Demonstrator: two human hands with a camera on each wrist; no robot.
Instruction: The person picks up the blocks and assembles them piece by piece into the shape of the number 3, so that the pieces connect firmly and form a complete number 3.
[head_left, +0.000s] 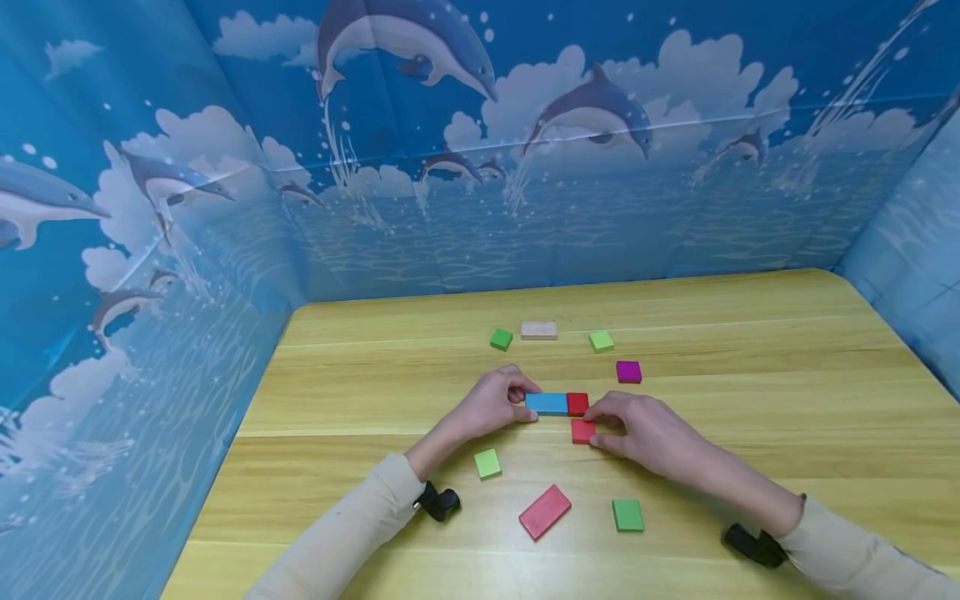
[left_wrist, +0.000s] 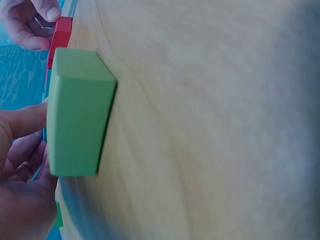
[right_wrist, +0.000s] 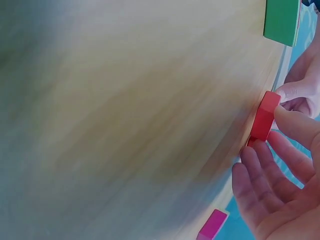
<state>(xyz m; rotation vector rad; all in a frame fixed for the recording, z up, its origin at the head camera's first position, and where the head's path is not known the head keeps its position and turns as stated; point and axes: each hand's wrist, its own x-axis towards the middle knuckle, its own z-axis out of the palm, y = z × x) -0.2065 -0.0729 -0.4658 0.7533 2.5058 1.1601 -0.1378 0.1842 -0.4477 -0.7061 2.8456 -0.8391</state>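
Near the table's middle, a blue oblong block (head_left: 546, 404) lies end to end with a darker red square block (head_left: 577, 404). My left hand (head_left: 491, 406) holds the blue block's left end between thumb and fingers. Just below the darker red block, a lighter red square block (head_left: 582, 432) sits at the fingertips of my right hand (head_left: 648, 429), which pinches it by its right side. In the right wrist view, the thumb and index finger lie against this red block (right_wrist: 265, 115). The left wrist view shows a light green block (left_wrist: 82, 112) in front of the left hand.
Around the hands lie a purple block (head_left: 628, 372), a pinkish-red oblong block (head_left: 545, 512), a green block (head_left: 627, 515), a light green block (head_left: 487, 463), and at the back a darker green (head_left: 501, 338), a pale oblong (head_left: 539, 331) and another light green block (head_left: 601, 341).
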